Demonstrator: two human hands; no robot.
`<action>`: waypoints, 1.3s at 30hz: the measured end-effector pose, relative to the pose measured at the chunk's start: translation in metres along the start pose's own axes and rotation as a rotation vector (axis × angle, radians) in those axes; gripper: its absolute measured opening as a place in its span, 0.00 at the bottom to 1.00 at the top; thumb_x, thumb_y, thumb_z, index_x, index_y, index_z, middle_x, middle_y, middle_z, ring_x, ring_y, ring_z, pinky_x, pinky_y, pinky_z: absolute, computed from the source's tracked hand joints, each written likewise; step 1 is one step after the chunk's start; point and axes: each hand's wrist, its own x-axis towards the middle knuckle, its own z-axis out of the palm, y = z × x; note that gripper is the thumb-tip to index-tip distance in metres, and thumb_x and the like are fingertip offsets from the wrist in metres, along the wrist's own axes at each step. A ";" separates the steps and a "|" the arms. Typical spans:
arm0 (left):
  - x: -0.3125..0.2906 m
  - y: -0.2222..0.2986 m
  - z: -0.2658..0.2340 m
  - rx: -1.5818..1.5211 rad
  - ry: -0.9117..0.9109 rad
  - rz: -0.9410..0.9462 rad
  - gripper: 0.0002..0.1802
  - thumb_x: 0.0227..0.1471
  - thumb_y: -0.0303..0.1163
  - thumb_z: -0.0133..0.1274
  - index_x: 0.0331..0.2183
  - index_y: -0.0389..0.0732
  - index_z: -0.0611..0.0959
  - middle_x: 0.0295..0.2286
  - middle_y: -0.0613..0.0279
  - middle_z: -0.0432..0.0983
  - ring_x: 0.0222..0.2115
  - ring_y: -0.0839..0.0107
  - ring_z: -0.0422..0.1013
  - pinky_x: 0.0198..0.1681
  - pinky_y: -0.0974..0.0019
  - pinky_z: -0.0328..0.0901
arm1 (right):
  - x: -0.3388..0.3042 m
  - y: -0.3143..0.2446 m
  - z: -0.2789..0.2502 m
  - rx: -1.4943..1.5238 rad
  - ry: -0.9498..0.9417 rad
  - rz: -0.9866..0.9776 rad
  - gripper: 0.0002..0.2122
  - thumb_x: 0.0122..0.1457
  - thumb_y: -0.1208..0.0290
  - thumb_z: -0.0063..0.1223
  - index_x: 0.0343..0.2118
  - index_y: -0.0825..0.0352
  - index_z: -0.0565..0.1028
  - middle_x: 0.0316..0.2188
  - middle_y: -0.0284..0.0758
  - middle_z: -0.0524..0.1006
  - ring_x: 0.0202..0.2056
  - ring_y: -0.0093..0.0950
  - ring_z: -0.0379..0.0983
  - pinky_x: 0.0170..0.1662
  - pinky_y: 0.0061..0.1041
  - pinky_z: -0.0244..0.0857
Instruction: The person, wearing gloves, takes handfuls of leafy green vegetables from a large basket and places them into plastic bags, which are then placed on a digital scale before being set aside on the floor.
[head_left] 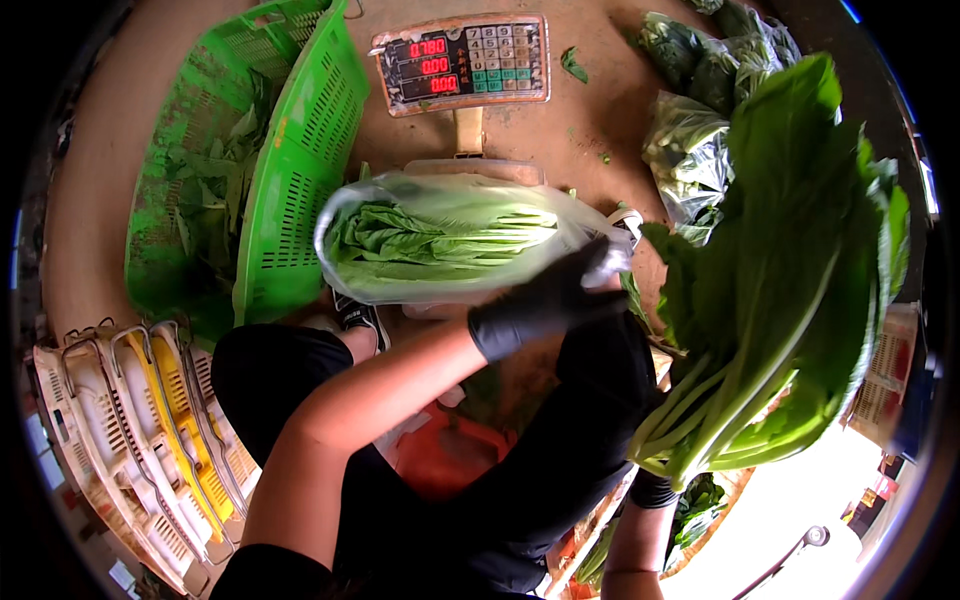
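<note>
Left hand (pixel 550 292) pinches the clear bag (pixel 450 287) by its neck, presumably keeping greens (pixel 440 240) in, overhanging the scale platform's (pixel 490 172) left edge. Right hand (pixel 653 490) meets the leafy bunch (pixel 780 280) at its stems, likely for support; fingers hidden, can't tell the grip.

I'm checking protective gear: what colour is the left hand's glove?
The left glove is black, best seen in the head view.

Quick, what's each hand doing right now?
Left hand: closed on one end of the clear bag.
Right hand: mostly hidden, holding the big leafy greens.
</note>
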 end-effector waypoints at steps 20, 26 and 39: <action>-0.134 -0.050 -0.246 -0.022 0.774 -0.476 0.16 0.47 0.41 0.55 0.32 0.40 0.75 0.22 0.63 0.71 0.20 0.73 0.68 0.22 0.69 0.63 | 0.161 0.241 0.172 -1.010 -0.675 0.399 0.35 0.42 0.75 0.64 0.53 0.73 0.57 0.45 0.42 0.70 0.42 0.27 0.69 0.48 0.27 0.64; -0.177 -0.036 -0.321 -0.648 0.683 -0.572 0.22 0.56 0.43 0.45 0.47 0.40 0.68 0.40 0.62 0.69 0.36 0.69 0.69 0.38 0.65 0.67 | 0.205 0.300 0.104 -1.335 -1.276 0.075 0.43 0.38 0.63 0.66 0.58 0.68 0.54 0.47 0.48 0.66 0.46 0.42 0.68 0.48 0.35 0.63; -0.153 0.008 -0.300 -0.606 0.677 -0.891 0.17 0.59 0.44 0.39 0.44 0.46 0.75 0.09 0.76 0.50 0.09 0.84 0.46 0.12 0.78 0.44 | 0.222 0.250 0.035 -1.923 -1.845 0.344 0.44 0.36 0.60 0.67 0.59 0.53 0.55 0.44 0.44 0.68 0.40 0.44 0.69 0.41 0.39 0.66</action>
